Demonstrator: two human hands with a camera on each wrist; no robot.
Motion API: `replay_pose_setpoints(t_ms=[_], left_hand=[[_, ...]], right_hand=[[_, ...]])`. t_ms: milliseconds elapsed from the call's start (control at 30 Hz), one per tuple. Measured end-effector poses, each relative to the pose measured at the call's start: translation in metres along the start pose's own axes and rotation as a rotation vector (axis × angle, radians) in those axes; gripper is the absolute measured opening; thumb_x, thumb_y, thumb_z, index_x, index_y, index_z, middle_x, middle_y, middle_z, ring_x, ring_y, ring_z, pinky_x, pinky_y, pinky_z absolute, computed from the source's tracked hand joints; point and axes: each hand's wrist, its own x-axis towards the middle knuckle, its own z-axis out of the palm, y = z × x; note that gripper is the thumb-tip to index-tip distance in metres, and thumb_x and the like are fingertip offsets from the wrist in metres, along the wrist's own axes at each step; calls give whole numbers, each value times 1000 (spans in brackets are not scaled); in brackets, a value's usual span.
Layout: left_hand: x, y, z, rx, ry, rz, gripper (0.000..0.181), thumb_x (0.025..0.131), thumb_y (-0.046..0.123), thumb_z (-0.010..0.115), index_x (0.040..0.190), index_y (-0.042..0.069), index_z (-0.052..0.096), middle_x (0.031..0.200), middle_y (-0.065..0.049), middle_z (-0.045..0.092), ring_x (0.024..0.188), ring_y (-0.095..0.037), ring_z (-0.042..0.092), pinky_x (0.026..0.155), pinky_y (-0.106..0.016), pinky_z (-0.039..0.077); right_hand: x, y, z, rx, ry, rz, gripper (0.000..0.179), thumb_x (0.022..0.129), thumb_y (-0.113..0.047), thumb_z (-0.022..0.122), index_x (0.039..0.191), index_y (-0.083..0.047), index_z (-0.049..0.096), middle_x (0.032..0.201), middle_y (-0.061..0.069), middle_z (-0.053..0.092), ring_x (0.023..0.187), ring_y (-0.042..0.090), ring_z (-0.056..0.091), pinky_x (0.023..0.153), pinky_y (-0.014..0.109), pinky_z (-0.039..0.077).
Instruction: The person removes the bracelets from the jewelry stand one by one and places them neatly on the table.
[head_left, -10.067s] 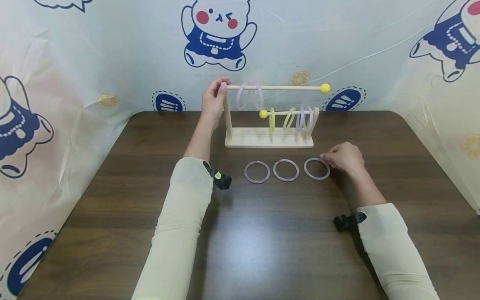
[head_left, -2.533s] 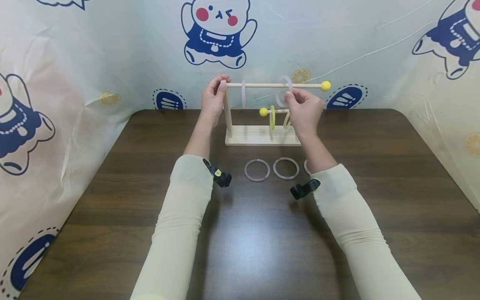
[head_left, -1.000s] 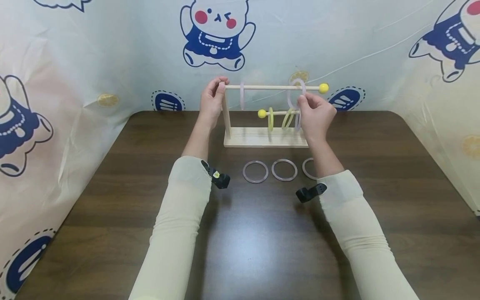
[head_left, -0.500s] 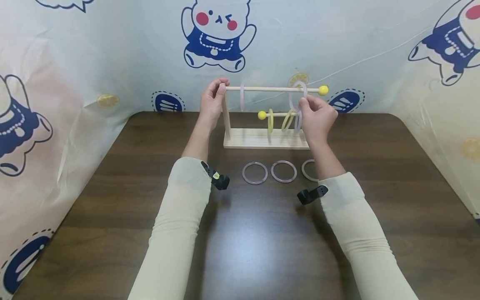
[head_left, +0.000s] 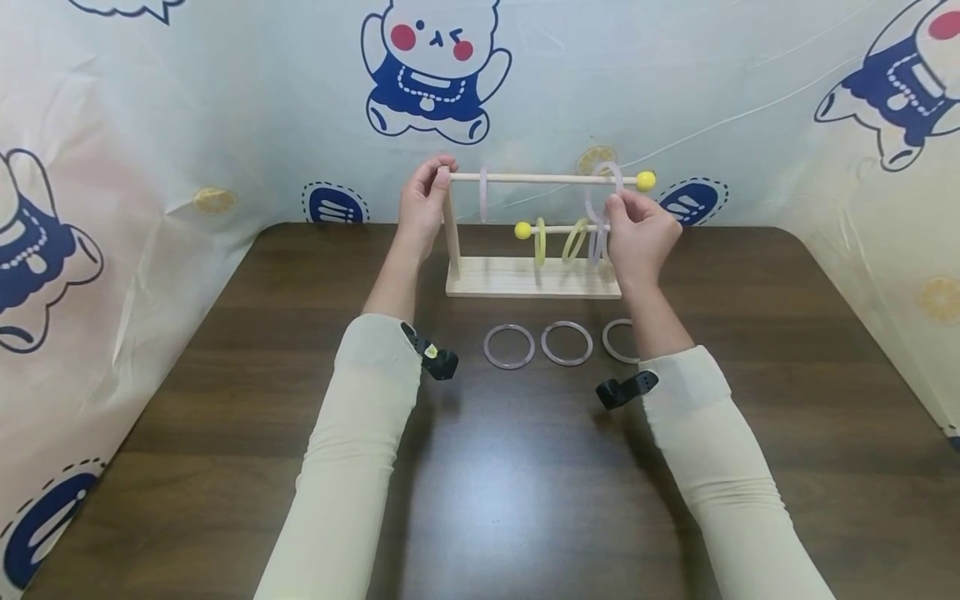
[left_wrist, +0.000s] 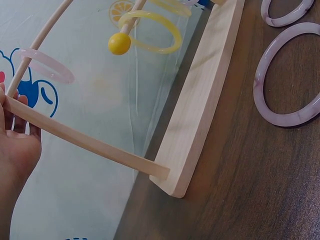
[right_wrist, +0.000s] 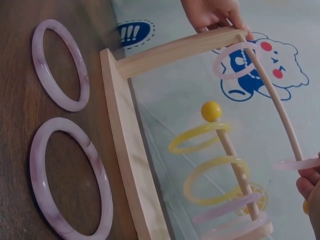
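In the head view, my left hand point(head_left: 422, 207) grips the top of the left post of a wooden bangle stand point(head_left: 532, 286). My right hand point(head_left: 645, 237) pinches a pale lilac bangle point(right_wrist: 290, 164) that hangs round the upper rod point(head_left: 532, 178), close to the yellow end ball point(head_left: 646, 181). Another pale bangle point(head_left: 483, 198) hangs alone near the rod's left end. On the lower rod are two yellow bangles, a front one point(head_left: 540, 245) and a tilted one point(head_left: 573, 243), with pale purple bangles point(right_wrist: 227, 207) behind them, partly hidden by my right hand in the head view.
Three marbled lilac bangles lie in a row on the brown table point(head_left: 225, 400) before the stand: a left one point(head_left: 509, 367), a middle one point(head_left: 567, 363) and a right one point(head_left: 606, 340), partly covered by my right forearm. A patterned curtain point(head_left: 247, 100) hangs behind.
My right hand has left the right-hand bangle on the table, taken a bangle on the upper rod and slid it rightward toward the ball. My left hand has stayed on the post.
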Motion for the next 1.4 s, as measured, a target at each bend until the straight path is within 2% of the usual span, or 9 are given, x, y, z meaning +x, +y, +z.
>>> replay_pose_setpoints(t_ms=[533, 1000, 1233, 1400], left_hand=[[0, 1, 1, 0, -5, 19, 30, 93, 25, 50, 118, 9, 58, 119, -5, 57, 111, -14, 49, 94, -23, 36], [-1, 0, 0, -12, 2, 1, 30, 93, 25, 50, 117, 9, 58, 119, -4, 57, 112, -13, 49, 94, -21, 36], [-1, -1, 0, -28, -3, 34, 30, 95, 22, 49, 118, 4, 56, 119, -8, 57, 112, -14, 49, 93, -20, 35], [-1, 0, 0, -30, -5, 16, 31, 94, 24, 50, 118, 7, 57, 120, -7, 56, 112, -14, 48, 94, -20, 35]], right_hand=[[3, 4, -2, 12, 44, 11, 14, 83, -11, 69, 91, -1, 73, 84, 9, 70, 71, 8, 62, 67, 20, 49], [5, 7, -5, 64, 71, 40, 12, 82, -10, 70, 89, -1, 73, 86, 8, 70, 73, 9, 62, 69, 21, 49], [6, 9, -8, 41, 92, 39, 11, 81, -8, 70, 89, -2, 74, 86, 8, 70, 74, 9, 62, 69, 21, 48], [7, 8, -10, 50, 113, 35, 11, 81, -9, 70, 88, -2, 74, 85, 9, 70, 71, 7, 62, 68, 20, 48]])
